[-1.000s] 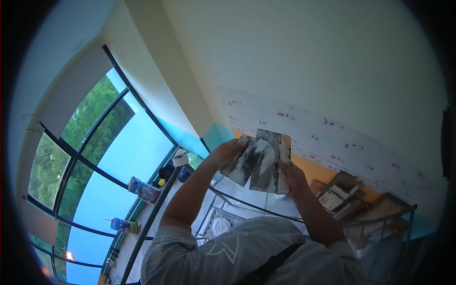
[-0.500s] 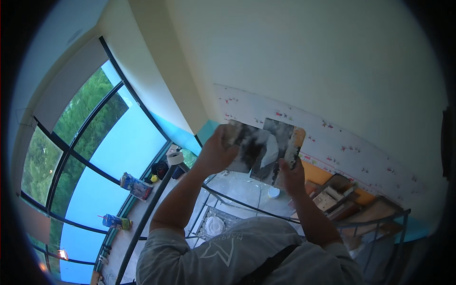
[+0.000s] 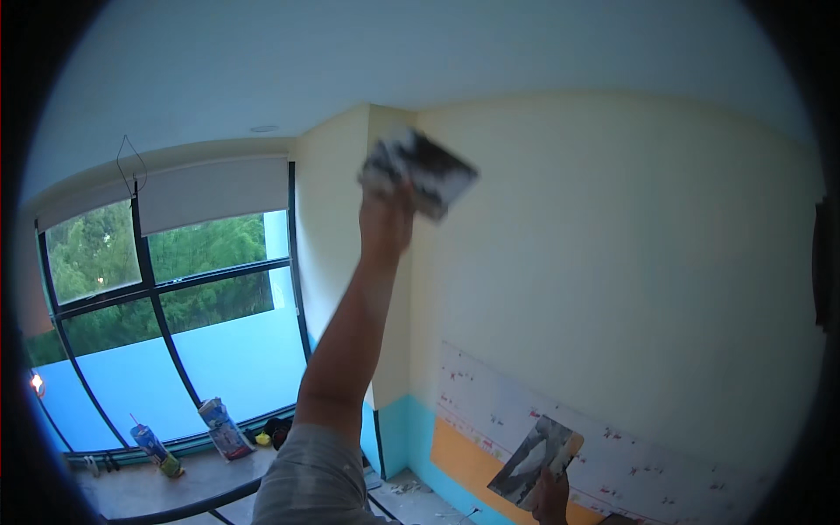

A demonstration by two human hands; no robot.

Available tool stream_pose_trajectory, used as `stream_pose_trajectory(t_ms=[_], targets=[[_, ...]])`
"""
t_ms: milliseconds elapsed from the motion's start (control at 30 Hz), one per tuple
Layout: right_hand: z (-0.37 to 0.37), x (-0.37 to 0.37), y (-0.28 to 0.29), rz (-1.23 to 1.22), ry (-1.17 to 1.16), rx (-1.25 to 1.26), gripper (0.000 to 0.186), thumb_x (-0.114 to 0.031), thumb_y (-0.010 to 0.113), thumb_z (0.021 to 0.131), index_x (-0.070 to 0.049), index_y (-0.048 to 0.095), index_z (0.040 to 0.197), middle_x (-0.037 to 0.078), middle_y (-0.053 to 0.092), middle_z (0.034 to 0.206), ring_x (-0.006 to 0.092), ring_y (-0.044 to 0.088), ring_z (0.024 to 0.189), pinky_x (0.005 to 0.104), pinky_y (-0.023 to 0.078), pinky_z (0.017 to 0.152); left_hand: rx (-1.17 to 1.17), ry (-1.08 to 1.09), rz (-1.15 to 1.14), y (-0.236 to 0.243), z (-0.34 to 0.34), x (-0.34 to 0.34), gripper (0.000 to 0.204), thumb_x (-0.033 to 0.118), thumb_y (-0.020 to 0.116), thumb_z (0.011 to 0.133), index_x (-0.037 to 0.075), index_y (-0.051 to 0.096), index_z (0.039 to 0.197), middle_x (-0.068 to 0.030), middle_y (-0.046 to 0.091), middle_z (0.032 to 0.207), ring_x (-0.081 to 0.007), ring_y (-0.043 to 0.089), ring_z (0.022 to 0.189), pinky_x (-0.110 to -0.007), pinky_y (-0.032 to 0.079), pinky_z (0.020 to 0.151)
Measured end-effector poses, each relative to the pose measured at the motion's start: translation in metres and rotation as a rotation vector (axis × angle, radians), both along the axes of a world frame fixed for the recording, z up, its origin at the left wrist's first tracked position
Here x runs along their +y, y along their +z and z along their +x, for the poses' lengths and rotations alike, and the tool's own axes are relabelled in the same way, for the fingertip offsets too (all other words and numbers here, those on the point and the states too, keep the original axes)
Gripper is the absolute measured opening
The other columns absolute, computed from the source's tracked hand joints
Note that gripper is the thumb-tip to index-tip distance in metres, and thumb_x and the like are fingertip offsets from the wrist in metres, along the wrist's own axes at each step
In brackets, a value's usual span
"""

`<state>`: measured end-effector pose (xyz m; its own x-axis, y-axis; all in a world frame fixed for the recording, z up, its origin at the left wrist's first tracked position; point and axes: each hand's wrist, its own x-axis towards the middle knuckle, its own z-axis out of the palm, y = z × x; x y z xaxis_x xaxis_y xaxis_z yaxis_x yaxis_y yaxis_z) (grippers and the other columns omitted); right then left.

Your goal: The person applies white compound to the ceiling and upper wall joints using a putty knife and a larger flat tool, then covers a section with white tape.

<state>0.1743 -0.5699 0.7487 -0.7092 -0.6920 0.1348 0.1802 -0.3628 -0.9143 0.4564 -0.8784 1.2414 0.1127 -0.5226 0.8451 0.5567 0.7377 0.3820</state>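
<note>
My left hand [image 3: 386, 219] is raised high at the end of an outstretched arm, closed on a plastering trowel [image 3: 444, 171] with a flat, smeared metal blade. Motion blurs that blade, in front of the upper wall near the corner of the pale column; whether it touches the wall I cannot tell. Low on the right, my right hand [image 3: 551, 495] grips a second plastering trowel [image 3: 530, 455]. White filler [image 3: 530, 460] lies on its dark grey blade, and one end looks brownish. The lower part of that hand is cut off by the picture's edge.
A cream wall [image 3: 612, 254] meets a column [image 3: 391, 350] by tall windows [image 3: 210, 306]. Two filled bags [image 3: 226, 429] stand below the glass. A dark rail [image 3: 197, 507] curves across the lower left. A white patterned strip [image 3: 639, 455] runs along the lower wall.
The view has tilted up toward the ceiling. My left hand has moved its trowel away from the other one and up toward the column; the right trowel now sits lower and apart.
</note>
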Motion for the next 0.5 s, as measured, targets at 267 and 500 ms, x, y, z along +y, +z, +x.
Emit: stream_pose_trajectory(t_ms=[267,500], targets=[[-0.02,0.018,-0.015,-0.01,-0.164,-0.309,0.034,-0.018,0.063,0.096,-0.01,0.05,0.126,-0.004,0.044,0.069,0.008,0.04,0.051,0.0258,0.03,0.041,0.39,-0.698,-0.397,0.224,-0.012,0.014,0.036,0.004,0.053,0.099,0.003,0.045,0.134,-0.0127,0.056,0.124,-0.0296,0.056,0.111,-0.049,0.048,0.088],[-0.05,0.062,-0.026,0.08,-0.399,-0.044,0.033,-0.02,0.069,0.092,-0.006,0.056,0.119,0.001,0.055,0.075,0.0142,0.052,0.059,0.0292,0.041,0.05,0.183,-0.842,-0.578,0.332,0.026,-0.025,0.022,0.017,0.061,0.096,0.001,0.059,0.11,-0.0189,0.065,0.1,-0.0335,0.066,0.094,-0.042,0.057,0.087]])
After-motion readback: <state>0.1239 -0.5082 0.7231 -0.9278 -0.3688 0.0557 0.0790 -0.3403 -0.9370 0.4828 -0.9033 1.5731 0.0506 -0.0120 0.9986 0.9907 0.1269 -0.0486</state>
